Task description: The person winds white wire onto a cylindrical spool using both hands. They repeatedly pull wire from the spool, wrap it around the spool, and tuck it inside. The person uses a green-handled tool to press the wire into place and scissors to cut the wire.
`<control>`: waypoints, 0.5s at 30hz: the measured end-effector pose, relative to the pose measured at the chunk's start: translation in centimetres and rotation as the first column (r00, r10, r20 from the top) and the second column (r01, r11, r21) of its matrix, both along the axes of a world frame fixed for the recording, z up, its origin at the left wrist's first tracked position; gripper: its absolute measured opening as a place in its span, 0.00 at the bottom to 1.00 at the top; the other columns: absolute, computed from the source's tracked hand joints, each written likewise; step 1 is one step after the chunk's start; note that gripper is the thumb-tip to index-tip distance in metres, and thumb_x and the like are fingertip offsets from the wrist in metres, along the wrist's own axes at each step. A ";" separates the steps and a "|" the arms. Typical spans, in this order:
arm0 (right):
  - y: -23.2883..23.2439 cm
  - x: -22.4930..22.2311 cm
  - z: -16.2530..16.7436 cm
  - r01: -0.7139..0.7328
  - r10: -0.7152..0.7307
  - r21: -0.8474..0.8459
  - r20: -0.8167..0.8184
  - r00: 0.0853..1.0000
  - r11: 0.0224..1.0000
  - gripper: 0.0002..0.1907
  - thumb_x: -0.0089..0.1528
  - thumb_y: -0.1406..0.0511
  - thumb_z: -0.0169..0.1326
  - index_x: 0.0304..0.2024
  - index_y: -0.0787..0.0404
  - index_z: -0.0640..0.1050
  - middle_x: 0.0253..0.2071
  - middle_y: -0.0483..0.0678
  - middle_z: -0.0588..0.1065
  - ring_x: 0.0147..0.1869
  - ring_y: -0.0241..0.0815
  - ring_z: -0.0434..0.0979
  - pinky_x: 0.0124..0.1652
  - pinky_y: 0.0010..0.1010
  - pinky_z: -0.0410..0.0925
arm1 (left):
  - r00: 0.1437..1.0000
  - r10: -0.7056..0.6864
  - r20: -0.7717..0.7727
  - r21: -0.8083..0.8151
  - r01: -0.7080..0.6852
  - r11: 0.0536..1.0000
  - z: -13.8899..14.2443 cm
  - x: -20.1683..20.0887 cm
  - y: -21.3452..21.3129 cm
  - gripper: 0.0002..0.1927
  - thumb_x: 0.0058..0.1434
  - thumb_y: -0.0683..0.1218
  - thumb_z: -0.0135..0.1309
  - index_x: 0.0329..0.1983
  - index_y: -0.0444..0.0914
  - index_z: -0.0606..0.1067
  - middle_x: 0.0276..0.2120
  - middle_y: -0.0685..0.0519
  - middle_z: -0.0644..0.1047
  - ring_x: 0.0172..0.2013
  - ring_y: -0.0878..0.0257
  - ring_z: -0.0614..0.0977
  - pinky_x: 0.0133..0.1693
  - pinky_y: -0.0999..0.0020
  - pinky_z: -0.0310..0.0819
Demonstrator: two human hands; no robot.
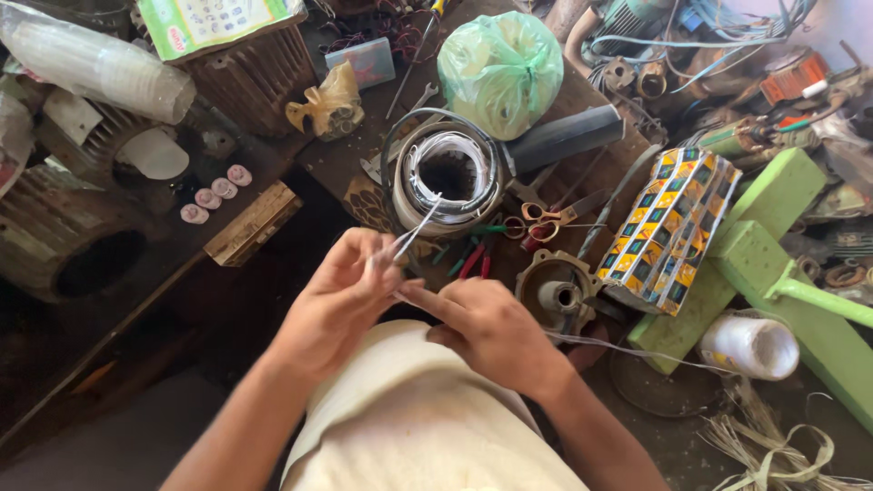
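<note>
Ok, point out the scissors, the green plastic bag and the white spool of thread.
scissors (pixel 543 221), head view, on the orange handles.
green plastic bag (pixel 499 71), head view, on its bulging middle.
white spool of thread (pixel 751 346), head view, on its wound side.

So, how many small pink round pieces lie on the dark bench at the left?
4, in a slanted row, beside the wooden block. Clutter may hide others.
</note>
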State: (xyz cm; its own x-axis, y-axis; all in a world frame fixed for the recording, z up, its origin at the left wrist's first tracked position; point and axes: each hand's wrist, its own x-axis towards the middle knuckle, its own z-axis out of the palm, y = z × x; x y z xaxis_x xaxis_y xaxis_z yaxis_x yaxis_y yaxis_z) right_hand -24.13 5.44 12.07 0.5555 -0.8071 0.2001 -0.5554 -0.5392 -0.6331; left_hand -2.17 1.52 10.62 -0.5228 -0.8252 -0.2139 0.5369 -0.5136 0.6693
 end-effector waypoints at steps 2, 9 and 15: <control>0.3 -0.7 -0.2 0.213 -0.207 -0.038 0.121 0.971 0.976 0.28 0.61 0.68 0.61 0.64 0.57 0.72 0.43 0.49 0.77 0.48 0.50 0.78 0.50 0.40 0.71 | 0.936 -0.028 0.350 -0.210 0.108 0.972 1.3 0.5 0.3 0.06 0.65 0.41 0.53 0.44 0.39 0.73 0.44 0.50 0.71 0.47 0.58 0.79 0.51 0.61 0.76; -0.9 0.7 -2.7 0.212 -0.215 -0.231 0.012 0.976 0.950 0.18 0.57 0.71 0.61 0.50 0.52 0.81 0.45 0.46 0.76 0.50 0.48 0.77 0.50 0.39 0.71 | 0.654 0.236 0.719 -0.560 0.342 0.755 2.2 -0.5 3.0 0.08 0.61 0.36 0.56 0.43 0.36 0.74 0.45 0.49 0.70 0.45 0.59 0.77 0.45 0.68 0.76; -2.6 -0.2 -3.2 0.296 -0.206 -0.336 0.277 0.939 0.894 0.09 0.56 0.71 0.62 0.39 0.57 0.79 0.53 0.51 0.75 0.60 0.57 0.74 0.54 0.43 0.71 | 0.869 0.134 0.476 -0.199 -0.042 0.979 -3.1 -0.4 2.2 0.13 0.70 0.49 0.46 0.54 0.40 0.67 0.48 0.50 0.71 0.39 0.60 0.74 0.38 0.65 0.73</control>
State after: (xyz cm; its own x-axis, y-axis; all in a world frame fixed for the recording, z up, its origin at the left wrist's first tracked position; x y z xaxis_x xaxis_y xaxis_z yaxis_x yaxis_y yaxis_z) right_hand -24.33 2.87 8.83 0.2469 -0.7568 0.6052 -0.5680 -0.6190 -0.5424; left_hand -2.53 3.69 7.54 -0.3146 -0.9107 -0.2679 0.1581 -0.3285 0.9312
